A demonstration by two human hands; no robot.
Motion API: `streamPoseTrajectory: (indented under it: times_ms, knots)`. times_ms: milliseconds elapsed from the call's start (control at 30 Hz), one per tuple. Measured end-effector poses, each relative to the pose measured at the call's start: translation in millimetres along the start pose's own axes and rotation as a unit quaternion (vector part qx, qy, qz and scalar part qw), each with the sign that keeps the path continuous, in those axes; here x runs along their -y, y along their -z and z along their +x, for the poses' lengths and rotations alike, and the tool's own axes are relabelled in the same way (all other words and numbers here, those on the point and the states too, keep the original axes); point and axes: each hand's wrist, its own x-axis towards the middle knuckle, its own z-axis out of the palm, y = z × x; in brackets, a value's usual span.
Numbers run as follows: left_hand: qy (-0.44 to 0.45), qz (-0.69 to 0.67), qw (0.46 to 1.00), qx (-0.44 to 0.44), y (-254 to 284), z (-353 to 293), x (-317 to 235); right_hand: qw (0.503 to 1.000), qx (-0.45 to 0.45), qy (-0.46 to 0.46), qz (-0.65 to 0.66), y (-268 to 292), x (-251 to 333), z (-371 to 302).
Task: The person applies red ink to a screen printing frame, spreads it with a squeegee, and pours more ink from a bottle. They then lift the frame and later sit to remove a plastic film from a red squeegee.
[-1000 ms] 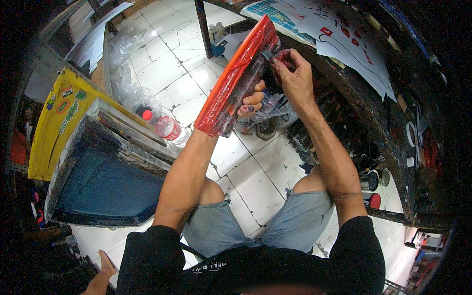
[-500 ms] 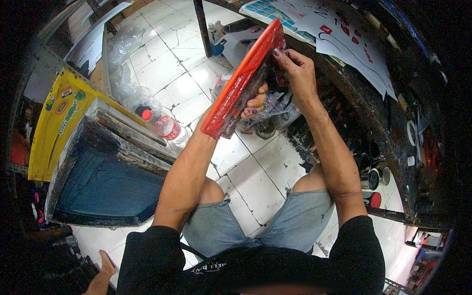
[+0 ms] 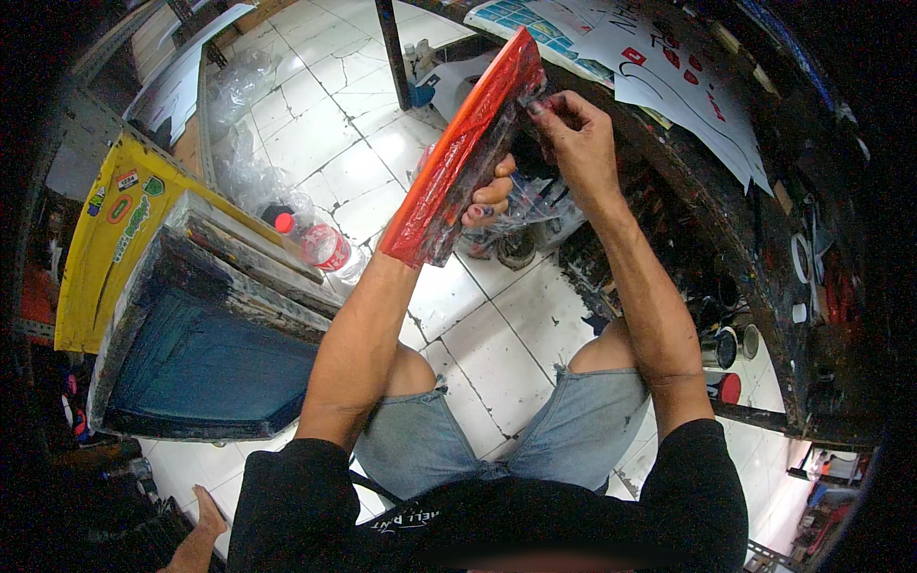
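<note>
red squeegee (image 3: 463,158), tilted, held up

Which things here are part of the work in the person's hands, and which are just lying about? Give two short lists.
In hand:
- long red-coated squeegee, gripped by the left hand
- right hand, pinching its upper end

Lying about:
- framed printing screens stacked on the floor
- plastic bottle with red cap
- yellow frame
- printed sheets on the bench
- small tins
</note>
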Motion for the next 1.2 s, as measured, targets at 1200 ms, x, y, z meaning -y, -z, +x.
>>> streamPoseTrajectory:
  times_ms: [1200]
  knots:
    - [0.007,0.194,0.964,-0.180,-13,0,-3,0.933,0.049,-0.160,0.317,14,14,2]
